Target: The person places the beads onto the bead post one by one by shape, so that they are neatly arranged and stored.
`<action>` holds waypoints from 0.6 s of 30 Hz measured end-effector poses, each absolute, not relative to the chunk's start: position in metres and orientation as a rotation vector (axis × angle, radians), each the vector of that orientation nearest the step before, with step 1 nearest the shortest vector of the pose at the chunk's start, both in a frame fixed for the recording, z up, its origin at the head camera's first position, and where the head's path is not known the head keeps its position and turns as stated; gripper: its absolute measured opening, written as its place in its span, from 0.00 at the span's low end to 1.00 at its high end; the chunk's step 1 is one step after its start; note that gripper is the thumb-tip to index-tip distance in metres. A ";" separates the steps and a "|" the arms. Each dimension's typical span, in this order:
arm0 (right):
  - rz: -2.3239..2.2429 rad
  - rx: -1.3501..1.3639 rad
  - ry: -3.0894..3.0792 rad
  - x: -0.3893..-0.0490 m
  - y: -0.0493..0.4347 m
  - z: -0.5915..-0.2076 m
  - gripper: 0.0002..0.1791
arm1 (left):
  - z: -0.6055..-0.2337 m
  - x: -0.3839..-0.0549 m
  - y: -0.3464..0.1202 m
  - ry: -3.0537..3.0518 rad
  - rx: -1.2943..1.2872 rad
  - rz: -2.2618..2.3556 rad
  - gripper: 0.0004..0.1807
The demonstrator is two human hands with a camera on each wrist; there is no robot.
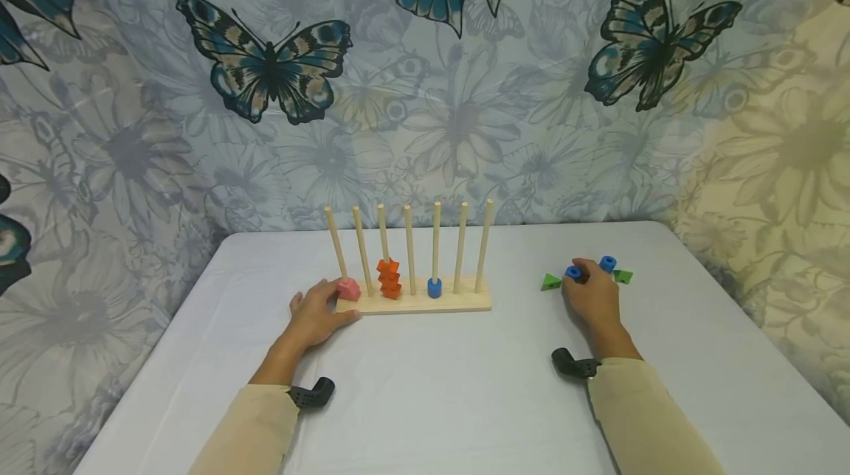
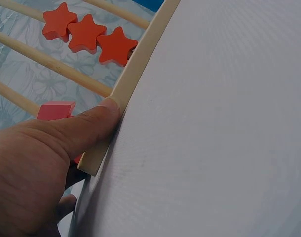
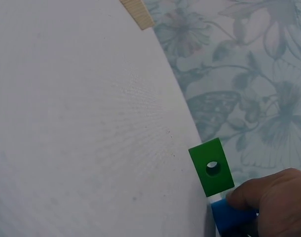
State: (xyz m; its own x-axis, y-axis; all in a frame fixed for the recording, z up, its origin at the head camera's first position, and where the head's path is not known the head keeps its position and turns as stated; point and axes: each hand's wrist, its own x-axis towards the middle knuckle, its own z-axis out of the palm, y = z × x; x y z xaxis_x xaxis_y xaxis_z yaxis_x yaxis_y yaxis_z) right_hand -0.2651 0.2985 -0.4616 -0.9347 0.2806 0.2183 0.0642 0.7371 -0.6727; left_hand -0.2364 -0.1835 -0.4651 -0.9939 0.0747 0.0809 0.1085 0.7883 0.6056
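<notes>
At the left end of a wooden peg rack (image 1: pixel 425 305), my left hand (image 1: pixel 315 316) holds the base. Its thumb (image 2: pixel 98 118) presses the front edge and the other fingers go round the end. Beside that hand a pink block (image 1: pixel 349 289) sits on the leftmost peg. Orange stars (image 1: pixel 389 280) are stacked on the third peg and a blue bead (image 1: pixel 434 288) is on the fifth. Over to the right, my right hand (image 1: pixel 594 298) pinches another blue bead (image 3: pixel 232 215) between thumb and fingers. A green triangular block (image 3: pixel 212 167) lies just left of it.
Beyond the right hand are one more blue bead (image 1: pixel 607 263) and a second green block (image 1: pixel 623 276). The white table (image 1: pixel 458 394) ends at a patterned cloth backdrop (image 1: pixel 458 128) behind the rack. Several bare pegs (image 1: pixel 460 246) stand upright.
</notes>
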 end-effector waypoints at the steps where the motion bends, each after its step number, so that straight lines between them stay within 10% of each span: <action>1: 0.984 -0.272 -2.646 -0.265 0.299 -0.462 0.25 | -0.465 -0.237 -0.184 -2.921 -0.150 -0.992 0.36; 18: 1.092 -0.249 -2.529 -0.258 0.294 -0.439 0.26 | -0.466 -0.237 -0.184 -2.926 -0.137 -1.004 0.37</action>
